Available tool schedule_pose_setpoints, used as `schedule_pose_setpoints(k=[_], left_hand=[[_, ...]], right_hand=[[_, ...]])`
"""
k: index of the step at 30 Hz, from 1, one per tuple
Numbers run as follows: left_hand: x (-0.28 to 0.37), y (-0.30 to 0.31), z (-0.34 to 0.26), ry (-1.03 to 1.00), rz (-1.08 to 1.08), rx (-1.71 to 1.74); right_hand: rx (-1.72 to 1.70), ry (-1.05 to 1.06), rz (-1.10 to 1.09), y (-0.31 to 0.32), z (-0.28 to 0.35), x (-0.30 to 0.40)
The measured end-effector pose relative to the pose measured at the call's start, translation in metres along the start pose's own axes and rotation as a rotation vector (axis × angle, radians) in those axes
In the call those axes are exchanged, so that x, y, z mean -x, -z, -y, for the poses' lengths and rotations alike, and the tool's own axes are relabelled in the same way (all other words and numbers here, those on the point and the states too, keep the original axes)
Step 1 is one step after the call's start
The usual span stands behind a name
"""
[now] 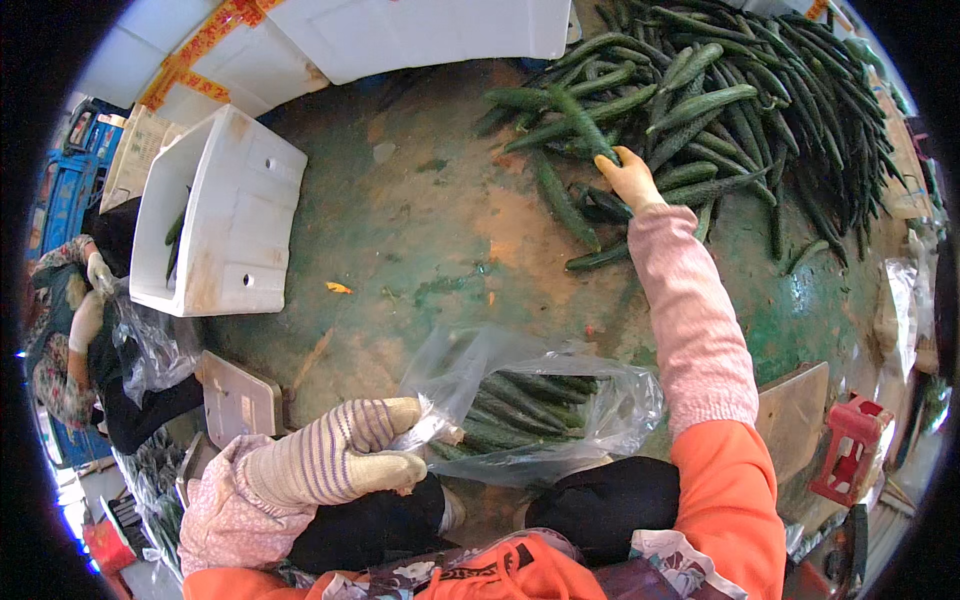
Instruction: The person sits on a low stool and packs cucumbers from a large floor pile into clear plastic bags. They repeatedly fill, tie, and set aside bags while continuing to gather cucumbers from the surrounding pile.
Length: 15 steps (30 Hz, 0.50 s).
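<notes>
My right hand [630, 177], in a yellowish glove, grips the near end of a cucumber [581, 124] at the edge of a large heap of cucumbers [772, 97]. Below it, loose cucumbers lie on the floor by my pink sleeve. My left hand [352, 450], in a striped knit glove, pinches the gathered rim of a clear plastic bag [622, 409]. The bag lies on the floor in front of my knees with its mouth spread. Several cucumbers [517, 405] lie side by side inside it.
A white foam box [247, 217] stands at left, a cucumber visible inside. Beyond it sits another person [67, 322] with gloved hands at a plastic bag. White foam boxes [420, 34] line the far side. A red plastic crate [851, 450] is at right, near a board [795, 420].
</notes>
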<state>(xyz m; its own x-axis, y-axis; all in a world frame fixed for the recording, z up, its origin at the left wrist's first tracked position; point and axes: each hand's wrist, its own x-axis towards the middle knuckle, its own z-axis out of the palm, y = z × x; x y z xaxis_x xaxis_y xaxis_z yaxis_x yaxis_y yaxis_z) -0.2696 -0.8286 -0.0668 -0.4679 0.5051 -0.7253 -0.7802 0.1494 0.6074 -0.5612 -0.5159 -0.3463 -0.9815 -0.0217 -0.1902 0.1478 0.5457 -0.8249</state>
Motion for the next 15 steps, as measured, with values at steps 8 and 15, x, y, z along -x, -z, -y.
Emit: schedule_pose_setpoints(k=[8,15], left_hand=[[-0.003,0.002,-0.003,0.051,0.033,-0.048],[-0.003,-0.001,-0.005,0.015,0.024,-0.034]], right_hand=[[0.371,0.266,0.002,-0.024,-0.001,0.105],[0.773,0.021,0.211,-0.044,0.005,0.095]])
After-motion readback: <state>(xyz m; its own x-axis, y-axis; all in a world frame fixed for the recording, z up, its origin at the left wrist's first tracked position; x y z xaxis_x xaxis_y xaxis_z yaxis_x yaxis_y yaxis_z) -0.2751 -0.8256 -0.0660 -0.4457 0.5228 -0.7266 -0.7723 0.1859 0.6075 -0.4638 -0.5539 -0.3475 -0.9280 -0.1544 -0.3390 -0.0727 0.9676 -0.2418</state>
